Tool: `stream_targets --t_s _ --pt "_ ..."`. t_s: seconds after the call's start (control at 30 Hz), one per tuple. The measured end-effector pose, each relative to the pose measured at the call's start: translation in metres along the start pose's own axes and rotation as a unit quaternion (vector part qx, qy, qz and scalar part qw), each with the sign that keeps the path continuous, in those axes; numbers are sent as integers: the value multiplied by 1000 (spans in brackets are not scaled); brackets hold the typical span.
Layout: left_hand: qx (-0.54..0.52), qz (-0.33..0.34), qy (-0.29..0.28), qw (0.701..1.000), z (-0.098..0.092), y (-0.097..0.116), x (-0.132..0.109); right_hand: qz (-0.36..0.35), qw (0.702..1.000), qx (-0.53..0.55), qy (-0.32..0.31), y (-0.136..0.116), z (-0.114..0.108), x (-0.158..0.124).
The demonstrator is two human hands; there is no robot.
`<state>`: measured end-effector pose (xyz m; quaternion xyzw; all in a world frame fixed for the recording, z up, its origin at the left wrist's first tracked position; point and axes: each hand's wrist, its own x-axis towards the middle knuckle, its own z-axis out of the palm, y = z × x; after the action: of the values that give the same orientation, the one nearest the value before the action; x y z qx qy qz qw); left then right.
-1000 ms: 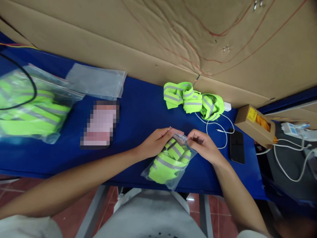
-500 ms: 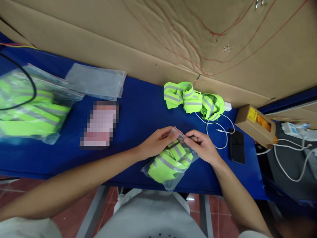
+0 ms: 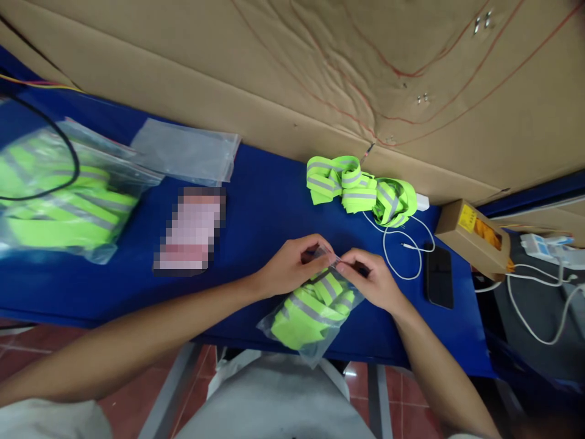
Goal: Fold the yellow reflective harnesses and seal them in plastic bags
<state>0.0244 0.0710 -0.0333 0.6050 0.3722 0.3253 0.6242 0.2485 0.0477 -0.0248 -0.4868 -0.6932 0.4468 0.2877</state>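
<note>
A clear zip bag with a folded yellow-green strap with grey stripes inside lies at the front edge of the blue table. My left hand pinches the bag's top edge from the left. My right hand pinches the same edge from the right, its fingertips close to those of my left hand. Behind them, loose yellow-green straps rest in a bunch near the cardboard wall.
Bags with more straps lie at the left under a black cable. Flat clear bags and a blurred-out rectangular object are beside them. At the right are a white cable, a black phone and a cardboard box.
My fingertips have come closer together on the bag's top edge, which is now mostly covered by them. The whole view has shifted slightly.
</note>
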Motion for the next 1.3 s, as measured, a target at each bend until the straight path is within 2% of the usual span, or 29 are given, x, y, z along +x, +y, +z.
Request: stream_targets --t_s 0.13,0.2,0.33,0.43,0.5,0.6,0.67,0.77,0.83,0.93,1.03,1.1,1.17,1.23,1.3 --pt "64 0 -34 997 -2 0 0 30 993 15 -109 -7 -4 -1" --pt "65 -5 -37 997 -2 -1 1 50 991 17 -124 -8 -3 -2" --pt "8 -31 -35 999 -3 -4 6 48 997 -3 -65 -3 3 -4" --pt "-53 -47 -52 996 -4 -5 7 56 997 54 -22 -1 5 -4" --pt "-58 -37 -49 996 -4 -3 7 55 993 107 -12 -2 5 -4" --pt "-3 -4 -20 1000 -3 4 6 39 989 146 -11 -4 4 -3" --pt "24 21 -4 999 -2 11 3 30 987 155 10 -5 3 -2" --pt "54 51 -41 996 2 23 -9 42 977 191 86 -4 0 -1" --pt "155 64 -54 984 7 27 -22 64 962 236 123 -4 -3 -1" --pt "351 72 12 933 11 26 -40 92 945 296 104 -3 -7 -3" --pt "420 93 103 897 -3 26 -49 77 948 299 75 1 -7 -4" --pt "438 122 196 869 -27 30 -53 32 975 209 65 4 -4 -3" --pt "457 154 300 823 -60 37 -58 -25 996 76 37 7 1 4" --pt "483 178 372 773 -96 46 -64 -75 997 -16 -2 4 10 20" --pt "507 172 424 731 -128 55 -70 -130 987 -88 -42 -6 24 51"
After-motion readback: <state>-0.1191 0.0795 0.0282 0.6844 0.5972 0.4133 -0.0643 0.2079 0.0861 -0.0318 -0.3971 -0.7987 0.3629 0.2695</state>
